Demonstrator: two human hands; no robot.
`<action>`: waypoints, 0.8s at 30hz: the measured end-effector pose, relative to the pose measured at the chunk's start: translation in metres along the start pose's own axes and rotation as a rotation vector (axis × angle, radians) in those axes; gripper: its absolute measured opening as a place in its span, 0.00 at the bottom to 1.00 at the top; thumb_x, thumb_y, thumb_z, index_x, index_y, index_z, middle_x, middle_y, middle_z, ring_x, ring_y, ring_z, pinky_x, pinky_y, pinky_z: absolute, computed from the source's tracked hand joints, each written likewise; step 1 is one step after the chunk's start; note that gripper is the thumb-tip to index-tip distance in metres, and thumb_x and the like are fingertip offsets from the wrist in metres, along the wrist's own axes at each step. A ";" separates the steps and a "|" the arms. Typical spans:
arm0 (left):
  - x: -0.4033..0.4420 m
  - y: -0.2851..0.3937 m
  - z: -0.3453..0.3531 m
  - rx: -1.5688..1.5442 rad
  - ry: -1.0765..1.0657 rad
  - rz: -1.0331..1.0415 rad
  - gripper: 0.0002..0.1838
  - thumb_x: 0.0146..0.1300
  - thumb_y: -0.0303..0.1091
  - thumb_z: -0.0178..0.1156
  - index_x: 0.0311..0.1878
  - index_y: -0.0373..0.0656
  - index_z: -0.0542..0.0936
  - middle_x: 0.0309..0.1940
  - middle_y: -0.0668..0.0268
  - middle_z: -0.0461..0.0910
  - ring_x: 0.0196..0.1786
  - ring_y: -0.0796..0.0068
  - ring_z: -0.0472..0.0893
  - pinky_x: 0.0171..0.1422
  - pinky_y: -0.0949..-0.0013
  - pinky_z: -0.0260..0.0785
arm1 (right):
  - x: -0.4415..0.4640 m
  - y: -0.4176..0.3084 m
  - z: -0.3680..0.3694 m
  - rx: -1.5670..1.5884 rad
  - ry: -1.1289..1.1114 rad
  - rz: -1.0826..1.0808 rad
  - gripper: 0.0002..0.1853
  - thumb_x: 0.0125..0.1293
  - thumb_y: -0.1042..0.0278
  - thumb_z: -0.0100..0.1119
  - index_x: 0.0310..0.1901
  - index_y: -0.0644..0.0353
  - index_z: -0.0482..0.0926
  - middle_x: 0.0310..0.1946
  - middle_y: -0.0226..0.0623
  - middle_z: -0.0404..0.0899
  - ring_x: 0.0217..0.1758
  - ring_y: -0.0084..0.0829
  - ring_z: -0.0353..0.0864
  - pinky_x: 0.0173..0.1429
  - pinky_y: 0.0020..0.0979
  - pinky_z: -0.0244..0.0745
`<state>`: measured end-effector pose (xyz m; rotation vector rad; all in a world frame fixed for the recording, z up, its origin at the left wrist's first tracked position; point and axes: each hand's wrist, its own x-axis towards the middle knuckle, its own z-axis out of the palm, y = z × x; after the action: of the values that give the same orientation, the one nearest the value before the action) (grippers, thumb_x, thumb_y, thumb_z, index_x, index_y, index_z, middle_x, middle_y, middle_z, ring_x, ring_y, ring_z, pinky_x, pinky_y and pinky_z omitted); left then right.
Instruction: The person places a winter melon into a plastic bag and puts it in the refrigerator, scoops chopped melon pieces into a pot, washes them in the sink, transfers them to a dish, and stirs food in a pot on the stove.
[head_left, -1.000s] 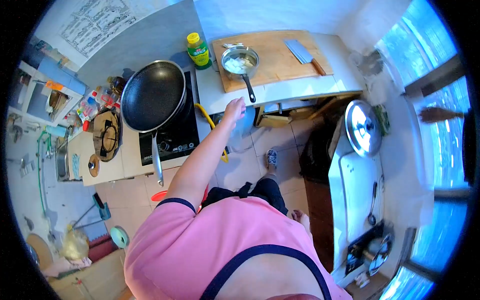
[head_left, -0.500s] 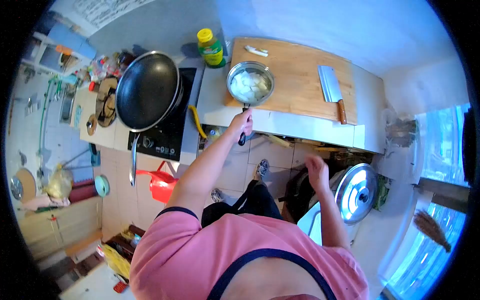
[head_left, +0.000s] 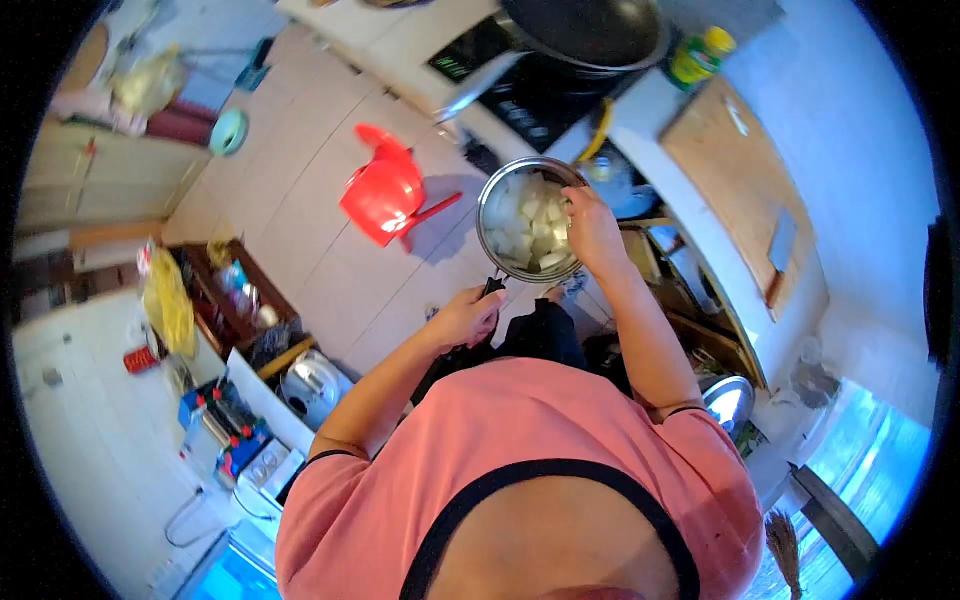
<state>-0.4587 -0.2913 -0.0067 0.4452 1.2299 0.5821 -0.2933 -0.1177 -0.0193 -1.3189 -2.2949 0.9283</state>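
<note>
The round silver-coloured metal saucepan (head_left: pixel 482 215) is held in the air in front of the person's body, seen over the pale tiled floor (head_left: pixel 300 170). Beyond it and to its right runs a long white worktop (head_left: pixel 650 150), with a flat black cooktop (head_left: pixel 520 105) set on it. A rectangular pale wooden chopping board (head_left: pixel 745 190) lies on the worktop, and a large round black wok (head_left: pixel 585 35) with a long silver handle sits over the cooktop. On the floor, left of the saucepan, is a red plastic vessel (head_left: pixel 385 190) with a thin part jutting from it. A green bottle with a yellow cap (head_left: pixel 697 62) stands between wok and board; a broad-bladed metal cleaver (head_left: pixel 781 243) lies on the board, its wooden handle toward the person.

The left hand (head_left: pixel 468 316) has its fingers curled around the saucepan's slim black handle (head_left: pixel 493 288). The right hand (head_left: pixel 592 225) is at the saucepan's right rim, fingers bent, tips reaching inside; whether they pinch anything, I cannot tell. Pale cut chunks (head_left: pixel 535 235) lie within the saucepan.
</note>
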 end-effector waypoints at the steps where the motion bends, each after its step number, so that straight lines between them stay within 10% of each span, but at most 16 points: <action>1: -0.015 -0.020 -0.026 -0.013 -0.016 0.021 0.19 0.66 0.47 0.46 0.24 0.46 0.63 0.13 0.74 0.60 0.11 0.83 0.58 0.14 0.75 0.52 | 0.002 -0.022 0.028 -0.122 -0.007 -0.093 0.18 0.51 0.84 0.45 0.45 0.67 0.73 0.41 0.51 0.74 0.38 0.48 0.77 0.45 0.39 0.72; 14: -0.209 -0.117 -0.248 -0.373 0.336 0.144 0.17 0.66 0.47 0.46 0.27 0.46 0.62 0.11 0.74 0.60 0.11 0.82 0.59 0.13 0.73 0.54 | 0.076 -0.297 0.305 -0.329 -0.528 -0.520 0.08 0.53 0.71 0.55 0.33 0.65 0.74 0.28 0.53 0.75 0.37 0.52 0.76 0.40 0.47 0.69; 24: -0.243 -0.074 -0.445 -0.493 0.359 0.186 0.20 0.65 0.48 0.47 0.22 0.46 0.62 0.11 0.74 0.59 0.10 0.82 0.59 0.13 0.74 0.54 | 0.215 -0.438 0.419 0.073 -0.390 -0.494 0.07 0.58 0.72 0.49 0.30 0.65 0.76 0.26 0.54 0.76 0.33 0.54 0.77 0.40 0.46 0.72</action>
<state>-0.9265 -0.4989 0.0038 0.0349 1.3342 1.1281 -0.9229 -0.2452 -0.0339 -0.5208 -2.6583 1.1442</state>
